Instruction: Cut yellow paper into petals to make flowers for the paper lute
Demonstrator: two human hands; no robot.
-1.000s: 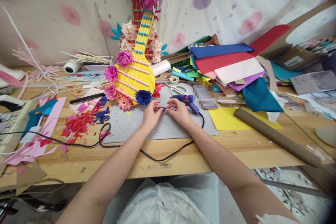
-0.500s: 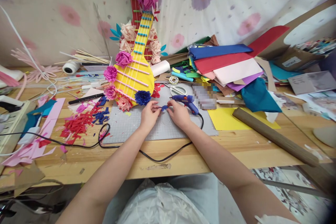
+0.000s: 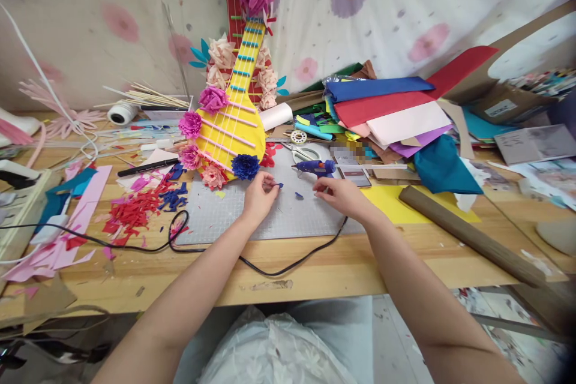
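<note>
Bright, pale light floods the wooden surface (image 3: 216, 279), soft and spread, its source out of view. The curtain (image 3: 387, 42) gleams whiter on the right and drops to grey on the left! Gloom under the surface at lower left, black in the far right corners. Wide-lens stretch on the forearms (image 3: 209, 273), the brown roll (image 3: 472, 234) smearing at its near end. A pixelated patch (image 3: 359, 149) blots one spot; the left fingers (image 3: 269, 179) come through fairly crisp.

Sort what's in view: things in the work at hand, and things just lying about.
Likely involved:
small blue paper piece, pinched in the left hand
glue gun, beside the right hand
grey cutting mat, beneath the hands

Seemingly lying about:
black pen
red paper scraps
brown roll
</note>
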